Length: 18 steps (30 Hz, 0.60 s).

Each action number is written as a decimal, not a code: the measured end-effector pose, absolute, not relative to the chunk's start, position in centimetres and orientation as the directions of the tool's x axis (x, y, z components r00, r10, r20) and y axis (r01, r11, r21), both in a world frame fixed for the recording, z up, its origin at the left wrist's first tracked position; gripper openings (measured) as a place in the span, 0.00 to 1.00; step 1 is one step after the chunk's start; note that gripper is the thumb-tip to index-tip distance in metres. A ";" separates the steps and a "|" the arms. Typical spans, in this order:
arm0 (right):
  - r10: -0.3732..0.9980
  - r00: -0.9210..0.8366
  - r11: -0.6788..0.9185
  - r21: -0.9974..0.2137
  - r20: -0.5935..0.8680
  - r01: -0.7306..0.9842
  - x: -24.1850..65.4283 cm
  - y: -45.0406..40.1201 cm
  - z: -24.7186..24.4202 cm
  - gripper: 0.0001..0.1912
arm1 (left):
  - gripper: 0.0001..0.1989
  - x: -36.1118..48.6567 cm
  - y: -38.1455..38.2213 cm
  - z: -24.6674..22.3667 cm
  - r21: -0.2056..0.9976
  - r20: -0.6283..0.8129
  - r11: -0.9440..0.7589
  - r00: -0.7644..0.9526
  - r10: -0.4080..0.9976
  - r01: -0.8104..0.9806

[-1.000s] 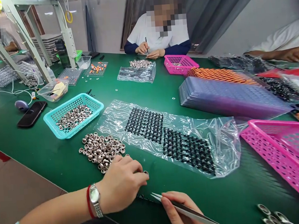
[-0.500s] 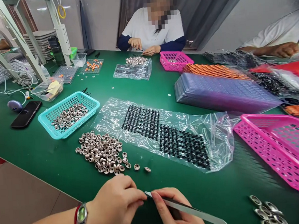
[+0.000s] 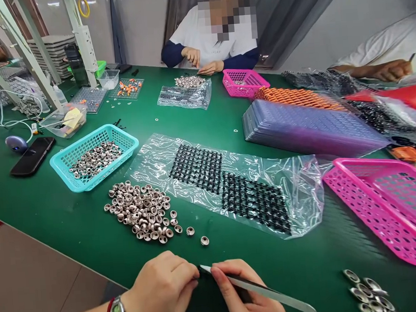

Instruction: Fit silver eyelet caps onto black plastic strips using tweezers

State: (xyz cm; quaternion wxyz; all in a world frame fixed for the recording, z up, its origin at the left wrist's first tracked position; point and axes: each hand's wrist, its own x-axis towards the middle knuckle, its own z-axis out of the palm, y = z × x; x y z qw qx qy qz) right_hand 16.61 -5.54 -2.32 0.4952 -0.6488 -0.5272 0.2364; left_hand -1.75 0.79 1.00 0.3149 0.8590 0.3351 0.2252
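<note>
Low in the head view, my right hand grips a pair of metal tweezers, their tips pointing left. Close to those tips, my left hand is pinched, with a small dark piece just showing at its fingertips; its kind is too small to make out. Beyond the left hand lies a pile of silvery ring-like metal parts, with a single metal part apart from it. Behind the tweezers, a clear plastic bag lies flat under rows of small black parts.
A turquoise basket of metal parts stands left, near a phone. At right are a pink basket, stacked clear trays and a small metal-part cluster. Across the table a co-worker handles parts beside another pink basket.
My left hand has shifted slightly left and down, a little away from the tweezer tips. The lone metal part near my hands has turned, its opening now facing up.
</note>
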 end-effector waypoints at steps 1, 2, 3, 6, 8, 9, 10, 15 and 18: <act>0.920 0.336 0.040 -0.899 0.204 0.437 16.6 -5.5 -2.3 0.10 | 0.09 -1.8 0.8 1.0 0.692 0.168 -0.575 0.678 0.716 0.436; 0.921 0.340 0.031 -0.905 0.190 0.424 16.6 -5.6 -2.3 0.10 | 0.09 -1.9 0.8 1.0 0.694 0.161 -0.573 0.681 0.714 0.436; 0.923 0.343 0.019 -0.912 0.174 0.411 16.6 -5.6 -2.2 0.10 | 0.09 -1.9 0.8 1.0 0.697 0.156 -0.569 0.682 0.714 0.437; 0.930 0.342 -0.005 -0.924 0.136 0.381 16.7 -5.6 -2.1 0.09 | 0.09 -2.0 0.9 1.0 0.705 0.146 -0.559 0.682 0.717 0.437; 0.931 0.341 -0.005 -0.933 0.127 0.361 16.7 -5.5 -2.0 0.10 | 0.10 -2.0 1.0 1.0 0.711 0.143 -0.555 0.683 0.716 0.433; 0.932 0.341 -0.002 -0.937 0.125 0.348 16.7 -5.5 -2.0 0.10 | 0.10 -2.0 1.0 1.0 0.713 0.143 -0.553 0.683 0.717 0.431; 0.932 0.341 0.005 -0.942 0.126 0.334 16.6 -5.4 -1.9 0.10 | 0.10 -2.0 1.0 1.0 0.715 0.143 -0.551 0.681 0.718 0.430; 0.937 0.328 0.028 -0.963 0.118 0.268 16.5 -5.1 -1.9 0.10 | 0.10 -2.0 1.1 0.9 0.733 0.132 -0.527 0.670 0.731 0.430; 0.913 0.397 -0.003 -0.970 0.096 0.242 16.6 -5.2 -2.0 0.12 | 0.11 -2.4 1.4 1.0 0.813 0.106 -0.443 0.651 0.751 0.379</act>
